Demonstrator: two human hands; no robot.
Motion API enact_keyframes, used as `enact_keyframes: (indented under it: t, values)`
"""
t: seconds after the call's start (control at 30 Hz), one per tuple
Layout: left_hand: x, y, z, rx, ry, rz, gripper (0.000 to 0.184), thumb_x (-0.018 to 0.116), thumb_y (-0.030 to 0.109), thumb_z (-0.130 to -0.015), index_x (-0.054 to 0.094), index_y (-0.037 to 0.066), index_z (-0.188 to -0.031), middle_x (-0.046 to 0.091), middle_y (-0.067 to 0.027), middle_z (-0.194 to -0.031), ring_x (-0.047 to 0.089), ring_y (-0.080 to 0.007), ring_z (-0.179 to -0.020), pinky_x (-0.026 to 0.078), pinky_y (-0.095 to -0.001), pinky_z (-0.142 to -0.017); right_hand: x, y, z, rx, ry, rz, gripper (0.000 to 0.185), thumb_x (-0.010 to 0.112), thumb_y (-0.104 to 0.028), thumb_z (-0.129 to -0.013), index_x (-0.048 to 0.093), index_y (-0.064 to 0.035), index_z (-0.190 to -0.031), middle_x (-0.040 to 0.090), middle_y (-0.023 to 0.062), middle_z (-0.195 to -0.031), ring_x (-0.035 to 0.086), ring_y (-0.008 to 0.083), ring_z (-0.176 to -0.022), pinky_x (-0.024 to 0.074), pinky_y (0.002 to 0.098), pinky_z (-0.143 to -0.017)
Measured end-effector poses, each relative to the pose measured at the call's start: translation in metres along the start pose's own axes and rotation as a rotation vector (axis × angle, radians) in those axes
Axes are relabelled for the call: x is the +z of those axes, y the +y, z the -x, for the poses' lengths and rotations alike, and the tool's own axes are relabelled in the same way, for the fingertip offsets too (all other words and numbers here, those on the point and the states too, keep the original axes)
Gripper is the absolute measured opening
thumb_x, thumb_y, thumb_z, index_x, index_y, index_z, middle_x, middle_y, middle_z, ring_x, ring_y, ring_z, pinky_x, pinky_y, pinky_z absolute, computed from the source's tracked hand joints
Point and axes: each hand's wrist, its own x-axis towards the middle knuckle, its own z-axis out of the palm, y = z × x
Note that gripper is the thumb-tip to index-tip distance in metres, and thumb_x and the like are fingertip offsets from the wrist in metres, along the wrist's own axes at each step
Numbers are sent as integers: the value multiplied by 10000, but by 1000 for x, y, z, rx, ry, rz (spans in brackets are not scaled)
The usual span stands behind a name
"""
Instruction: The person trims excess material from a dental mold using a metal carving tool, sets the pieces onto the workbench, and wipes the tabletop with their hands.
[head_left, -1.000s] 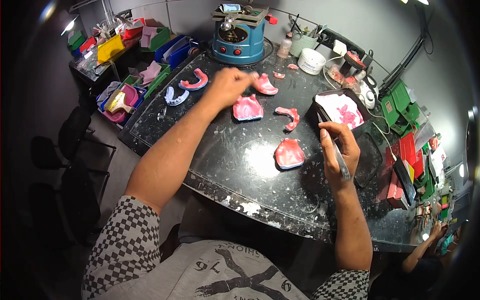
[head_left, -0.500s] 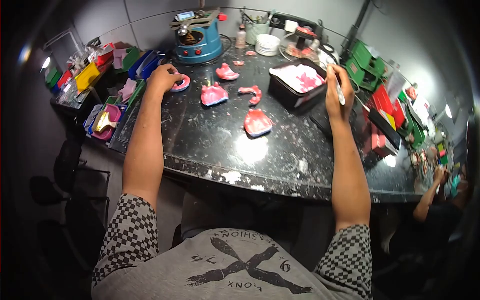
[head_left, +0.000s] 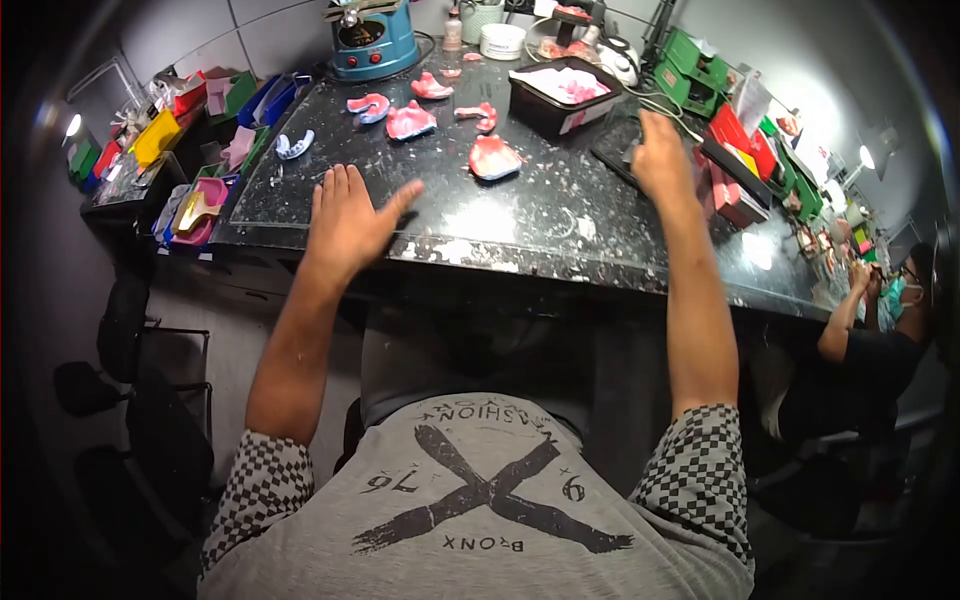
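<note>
My left hand (head_left: 350, 225) lies open and palm down over the front left of the dark bench, fingers stretched and thumb spread. Beyond it sits a pale blue horseshoe-shaped dental piece (head_left: 294, 146). Farther off are a pink-and-blue arch (head_left: 369, 107), a pink wax dental base (head_left: 411, 122) with blue edging, a curved pink strip (head_left: 480, 116) and another pink-and-blue base (head_left: 495, 158). My right hand (head_left: 662, 160) hovers by a flat dark pad (head_left: 620, 148), fingers stretched forward. No tool shows in it; its far side is hidden.
A black tub (head_left: 560, 118) holding white and pink material stands back right. A blue burner unit (head_left: 372, 45) is at the back left. Coloured bins (head_left: 155, 140) line the left; green bins (head_left: 690, 75) and red boxes (head_left: 738, 195) the right. A masked co-worker (head_left: 870, 340) sits far right.
My left hand has left the pink-and-blue arch and come nearer, opening. My right hand has moved from beside the tub toward the pad; its slim pale-handled tool is out of sight. The view has tilted down.
</note>
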Motion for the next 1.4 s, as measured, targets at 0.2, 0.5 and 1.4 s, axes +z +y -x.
enact_keyframes:
  t: [0.2, 0.5, 1.4]
  values:
    - [15, 39, 69, 769, 23, 200, 866, 588, 601, -960, 391, -44, -1503, 391, -248, -1567, 309, -368, -1503, 208, -454, -1249, -26, -108, 0, -141, -529, -581, 439, 569, -235, -1023, 554, -34, -1414, 544, 193, -1464, 526, 337, -1352, 401, 381, -1144]
    - [36, 68, -7, 763, 260, 358, 502, 646, 298, -965, 560, 23, -1376, 543, -205, -1445, 475, -382, -1363, 363, -465, -1148, 9, -122, 13, -231, -564, -656, 527, 475, -186, -1024, 421, 10, -1510, 428, 238, -1559, 356, 350, -1487, 261, 418, -1237]
    - [-35, -6, 111, 472, -1049, 1460, 482, 665, 334, -964, 662, -21, -1290, 603, -248, -1390, 512, -394, -1367, 341, -533, -1177, -43, -193, 47, 65, -480, -365, 964, 669, -527, -921, 309, 182, -1465, 321, 405, -1522, 320, 513, -1439, 251, 513, -1212]
